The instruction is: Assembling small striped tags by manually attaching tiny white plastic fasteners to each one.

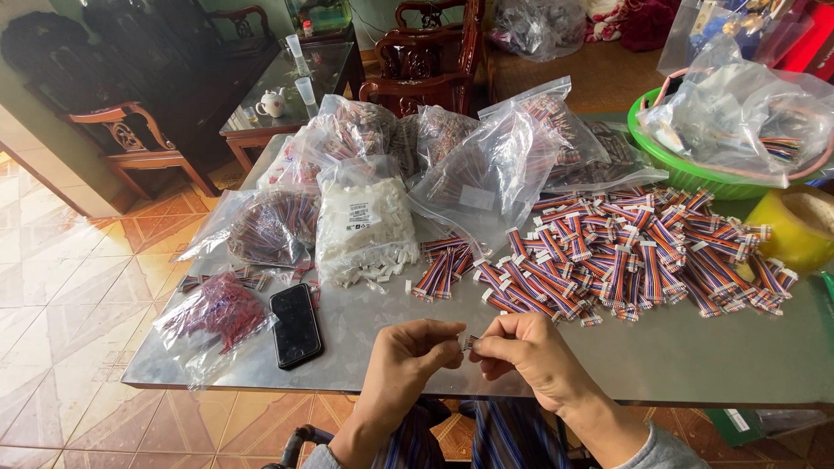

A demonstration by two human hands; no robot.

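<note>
My left hand (415, 349) and my right hand (526, 352) meet over the near edge of the grey metal table (695, 347). Between their fingertips they pinch a short striped ribbon cable with a small white connector (466, 341). Both hands touch it. A large heap of finished striped cables with white connectors (634, 252) lies on the table beyond my right hand. A smaller bundle of such cables (441, 269) lies just beyond my hands.
An open bag of white connectors (363, 226) stands at centre, with several clear bags of cables (486, 156) behind. A black phone (295, 325) and a bag of red parts (217, 313) lie at left. A green basin (695, 174) and yellow tape roll (795, 227) sit right.
</note>
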